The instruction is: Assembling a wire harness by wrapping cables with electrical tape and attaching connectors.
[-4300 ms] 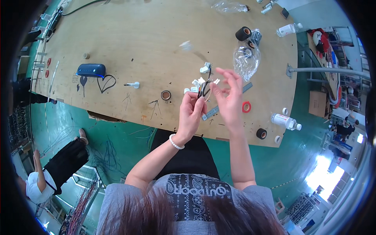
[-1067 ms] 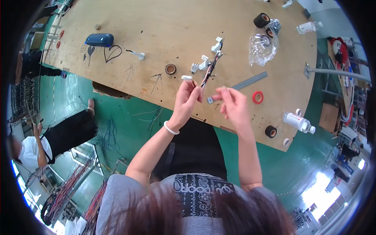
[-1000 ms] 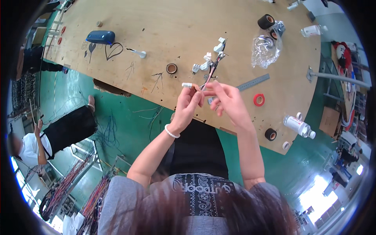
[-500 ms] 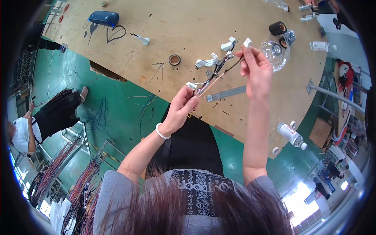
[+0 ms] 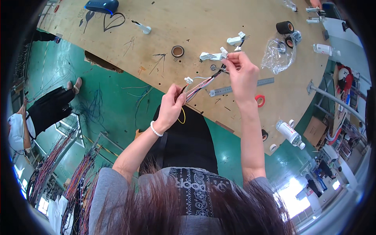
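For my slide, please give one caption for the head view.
Two hands, left and right, stretch a wire harness over a wooden table.

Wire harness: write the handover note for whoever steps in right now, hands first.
Left hand: pinched on the near end of the wire harness, by a small white connector.
Right hand: raised over the plywood table, gripping the harness's far end at the white connectors.
Harness: stretched between both hands, above the table edge.
On the table: metal ruler, red tape ring, black tape rolls, clear plastic bag, white bottle.
Done: several connectors sit on the wires.
Left: cannot tell from this view; no tape wrap shows on the bundle.
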Motion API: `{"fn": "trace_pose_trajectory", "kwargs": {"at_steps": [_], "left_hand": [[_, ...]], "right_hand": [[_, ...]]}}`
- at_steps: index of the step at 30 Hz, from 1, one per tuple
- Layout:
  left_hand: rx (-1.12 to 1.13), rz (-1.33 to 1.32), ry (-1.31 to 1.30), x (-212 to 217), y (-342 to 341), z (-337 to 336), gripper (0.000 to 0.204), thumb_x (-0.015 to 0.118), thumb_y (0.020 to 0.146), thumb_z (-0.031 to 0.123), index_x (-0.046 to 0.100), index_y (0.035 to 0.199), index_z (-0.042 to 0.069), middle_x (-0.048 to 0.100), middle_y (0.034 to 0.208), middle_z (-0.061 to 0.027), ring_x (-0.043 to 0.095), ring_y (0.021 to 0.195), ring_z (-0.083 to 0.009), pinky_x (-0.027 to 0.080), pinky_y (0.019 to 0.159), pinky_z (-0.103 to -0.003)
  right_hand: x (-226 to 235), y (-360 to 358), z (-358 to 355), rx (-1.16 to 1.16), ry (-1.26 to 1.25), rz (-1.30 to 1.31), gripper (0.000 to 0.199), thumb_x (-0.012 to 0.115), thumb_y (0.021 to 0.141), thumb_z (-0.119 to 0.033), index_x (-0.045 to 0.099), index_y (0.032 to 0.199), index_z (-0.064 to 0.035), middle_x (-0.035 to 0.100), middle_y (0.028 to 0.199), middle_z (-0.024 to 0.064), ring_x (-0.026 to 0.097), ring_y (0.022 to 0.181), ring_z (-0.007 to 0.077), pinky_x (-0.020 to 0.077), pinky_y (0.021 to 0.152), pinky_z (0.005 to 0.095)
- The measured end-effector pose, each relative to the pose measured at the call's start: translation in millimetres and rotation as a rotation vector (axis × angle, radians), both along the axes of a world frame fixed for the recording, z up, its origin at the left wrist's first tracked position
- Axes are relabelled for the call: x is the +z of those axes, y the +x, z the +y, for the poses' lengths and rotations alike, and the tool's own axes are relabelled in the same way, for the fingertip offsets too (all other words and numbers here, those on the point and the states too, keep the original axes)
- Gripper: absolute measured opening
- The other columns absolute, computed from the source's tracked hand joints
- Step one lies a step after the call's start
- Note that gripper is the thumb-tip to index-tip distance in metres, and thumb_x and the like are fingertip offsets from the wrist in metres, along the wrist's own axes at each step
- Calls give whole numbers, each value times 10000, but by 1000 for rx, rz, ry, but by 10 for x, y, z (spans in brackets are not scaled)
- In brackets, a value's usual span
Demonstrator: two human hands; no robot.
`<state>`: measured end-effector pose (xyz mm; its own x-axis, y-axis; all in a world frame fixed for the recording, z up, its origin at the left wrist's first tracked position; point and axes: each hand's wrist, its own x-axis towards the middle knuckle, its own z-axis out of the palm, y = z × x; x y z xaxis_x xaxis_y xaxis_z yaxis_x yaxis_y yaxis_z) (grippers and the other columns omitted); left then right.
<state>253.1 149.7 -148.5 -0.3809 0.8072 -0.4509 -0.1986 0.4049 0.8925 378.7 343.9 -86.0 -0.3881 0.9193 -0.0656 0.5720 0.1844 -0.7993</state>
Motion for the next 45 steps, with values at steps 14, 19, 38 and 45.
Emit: {"fn": "trace_pose_trajectory", "kwargs": {"at_steps": [14, 19, 38, 45], "left_hand": [[-242, 832, 240, 376, -203, 586, 85, 565, 924, 84, 519, 918, 13, 605, 719, -136, 594, 617, -293, 457, 566, -396], [-212, 498, 177, 529, 18, 781, 90, 564, 925, 117, 510, 941, 45, 597, 682, -153, 598, 633, -347, 438, 551, -445], [-211, 207, -41, 265, 132, 1004, 149, 690, 850, 130, 656, 892, -8, 673, 790, -107, 633, 647, -225, 500, 605, -343], [-231, 501, -11, 212, 205, 1080, 136, 687, 826, 167, 658, 828, 34, 662, 786, -100, 647, 722, -272, 500, 651, -371]], "right_hand": [[103, -71, 276, 264, 77, -450, 250, 788, 764, -139, 572, 840, -38, 667, 695, 87, 663, 635, 224, 474, 547, 336], [219, -42, 300, 412, 200, -524, 220, 755, 799, -116, 555, 855, -43, 659, 706, 81, 636, 617, 229, 467, 545, 347], [244, 120, -303, -235, -381, 323, 170, 661, 900, -52, 639, 1055, 14, 665, 877, 45, 617, 724, 75, 522, 588, 210], [154, 100, -205, -365, -406, 288, 210, 668, 900, -78, 629, 1077, 29, 673, 887, 59, 619, 689, 85, 518, 545, 218]]}}
